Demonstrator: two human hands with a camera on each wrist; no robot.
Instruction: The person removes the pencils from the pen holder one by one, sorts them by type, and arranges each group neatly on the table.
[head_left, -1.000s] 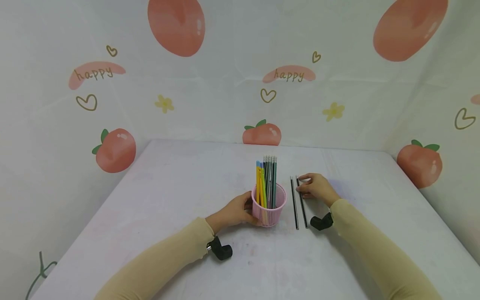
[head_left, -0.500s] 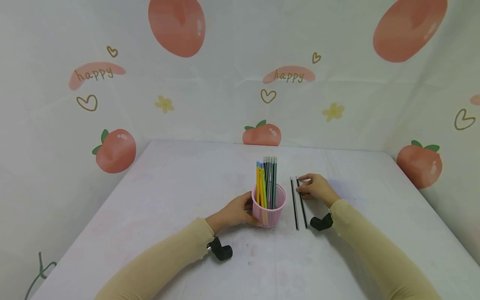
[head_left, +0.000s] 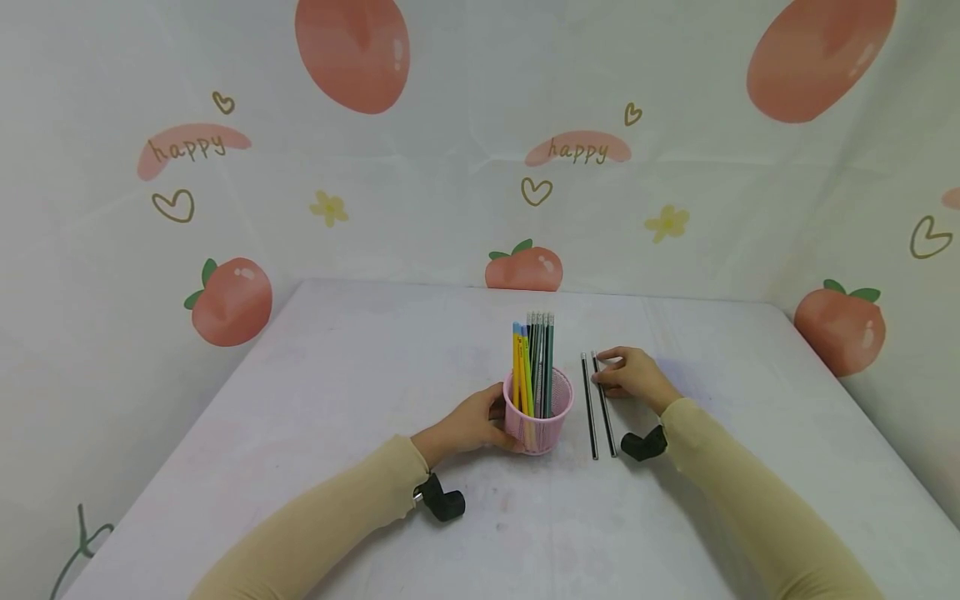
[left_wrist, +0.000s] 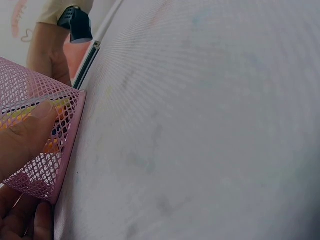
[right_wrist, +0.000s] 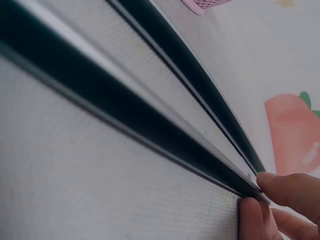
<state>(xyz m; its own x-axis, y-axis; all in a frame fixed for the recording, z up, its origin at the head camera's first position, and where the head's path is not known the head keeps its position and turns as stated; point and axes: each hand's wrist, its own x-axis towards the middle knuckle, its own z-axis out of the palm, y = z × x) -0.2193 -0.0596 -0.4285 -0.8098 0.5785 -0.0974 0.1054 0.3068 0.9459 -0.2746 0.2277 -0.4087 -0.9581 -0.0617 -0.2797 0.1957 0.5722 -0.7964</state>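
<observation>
A white backdrop (head_left: 442,179) printed with peaches, hearts and flowers rises behind the table (head_left: 375,533), whose surface is pale and smudged. Two beige sleeves come in from the near edge: the left sleeve (head_left: 322,521) slants up toward the middle, and the right sleeve (head_left: 757,492) slants in from the other side.

The left hand (head_left: 468,419) reaches rightward, curved round the cup's left side, with the thumb along the near wall and the fingers behind; it is spread only as wide as the cup and grips it. The right hand (head_left: 636,379) reaches leftward, back upward, its thumb and a finger nearly closed in a pinch on the right pencil near its far end.

The cup (head_left: 538,435) is pink mesh and stands upright, mouth up, near the middle of the table. Inside, dark pencils (head_left: 550,358) stand nearly vertical, silvery ends up, with yellow pencils (head_left: 516,362) on their left.

A black wrist camera sits at each cuff. Right of the cup, the left pencil (head_left: 590,408) and the right pencil (head_left: 607,417), both dark, lie just beside each other, nearly parallel. Their long axes run far to near, the near ends angled slightly rightward.
</observation>
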